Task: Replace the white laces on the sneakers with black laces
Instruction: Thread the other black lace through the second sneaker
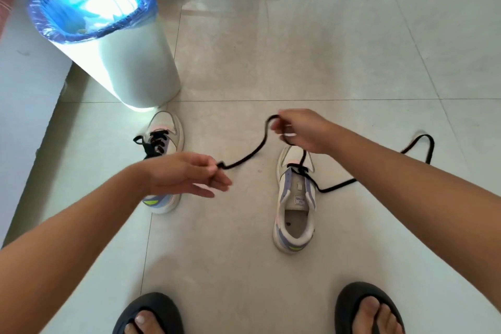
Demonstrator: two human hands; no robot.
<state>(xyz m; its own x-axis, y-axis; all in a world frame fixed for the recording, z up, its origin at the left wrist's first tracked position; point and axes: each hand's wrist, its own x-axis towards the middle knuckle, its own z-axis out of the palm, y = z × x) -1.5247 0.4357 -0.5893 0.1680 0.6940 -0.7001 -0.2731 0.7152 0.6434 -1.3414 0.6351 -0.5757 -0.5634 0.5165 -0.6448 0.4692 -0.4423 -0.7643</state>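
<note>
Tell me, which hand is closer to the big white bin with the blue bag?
Left. The left hand pinches the black lace over the left-side white sneaker, just below the white bin with the blue bag. The right hand grips the lace farther right.

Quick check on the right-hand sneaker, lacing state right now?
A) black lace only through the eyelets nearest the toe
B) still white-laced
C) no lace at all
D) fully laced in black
A: on the right sneaker the black lace crosses only at the toe end; its two ends run loose, one to both hands, one across the floor.
</note>
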